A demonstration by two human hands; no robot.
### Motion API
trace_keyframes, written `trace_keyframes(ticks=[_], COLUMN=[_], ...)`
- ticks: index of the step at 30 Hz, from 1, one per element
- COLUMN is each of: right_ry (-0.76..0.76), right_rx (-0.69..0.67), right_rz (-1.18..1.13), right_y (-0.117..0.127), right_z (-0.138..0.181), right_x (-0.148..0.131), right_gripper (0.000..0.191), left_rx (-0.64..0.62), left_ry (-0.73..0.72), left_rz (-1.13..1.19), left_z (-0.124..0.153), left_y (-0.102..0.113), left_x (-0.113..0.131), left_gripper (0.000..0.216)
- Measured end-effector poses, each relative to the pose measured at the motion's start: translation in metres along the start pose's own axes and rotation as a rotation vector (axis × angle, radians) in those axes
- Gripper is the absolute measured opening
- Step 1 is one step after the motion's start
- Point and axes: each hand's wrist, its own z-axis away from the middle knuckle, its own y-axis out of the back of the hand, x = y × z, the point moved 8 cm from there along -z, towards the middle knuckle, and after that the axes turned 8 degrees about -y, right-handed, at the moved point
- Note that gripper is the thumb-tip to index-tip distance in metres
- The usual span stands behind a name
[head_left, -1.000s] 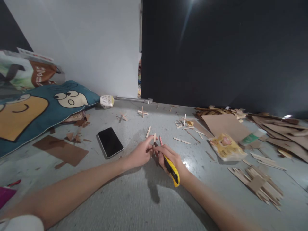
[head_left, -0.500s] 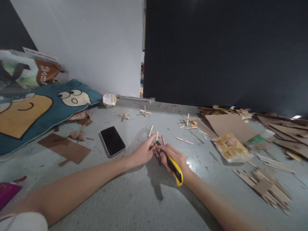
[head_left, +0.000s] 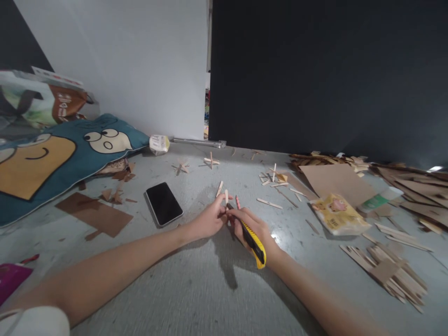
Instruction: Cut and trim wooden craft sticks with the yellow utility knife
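Slipping is the main risk: right grip point(head_left: 256, 225) is wrapped round a yellow-black cutter point(head_left: 255, 241), its nose just beside left grip point(head_left: 210, 220), which pinches a wooden stick point(head_left: 226, 197) upright over the grey surface point(head_left: 168, 294). Skidding blade could nick a fingertip — pressing too hard could split the wood. Stick's thin, flat, pale; cutter handle's long, ridged, likely plastic; surface looks hard, scuffed, slightly shiny.
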Motion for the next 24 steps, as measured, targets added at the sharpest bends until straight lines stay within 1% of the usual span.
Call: trace_keyframes(ticks=[2, 7, 13, 16, 19, 21, 24], right_ry=[0.001, -0.015, -0.015, 0.013, 0.038, 0.06, 0.081], right_rx=[0.001, 0.013, 0.006, 0.021, 0.022, -0.032, -0.09], right_rz=[0.004, -0.02, -0.01, 0.018, 0.058, 0.13, 0.246], right_y=[0.0, 0.004, 0.003, 0.003, 0.002, -0.004, -0.013], right_z=[0.001, 0.002, 0.001, 0.0, 0.001, 0.002, 0.006], right_x=[0.001, 0.002, -0.002, -0.005, -0.01, -0.015, -0.022], right_gripper=[0.028, 0.027, 0.024, 0.021, 0.021, 0.023, 0.029], left_rx=[0.005, -0.011, -0.004, 0.011, 0.042, 0.03, 0.0], left_ry=[-0.011, -0.045, -0.034, -0.05, -0.061, -0.075, -0.096], left_rz=[-0.035, -0.207, -0.269, -0.312, -0.385, -0.416, -0.399], left_z=[0.001, 0.003, 0.003, 0.004, 0.007, 0.01, 0.012], left_y=[0.001, 0.001, 0.003, 0.004, 0.008, 0.008, 0.006], left_x=[0.003, 0.012, 0.006, 0.004, 0.007, 0.011, 0.015], left_gripper=[0.041, 0.034, 0.037, 0.034, 0.03, 0.034, 0.053])
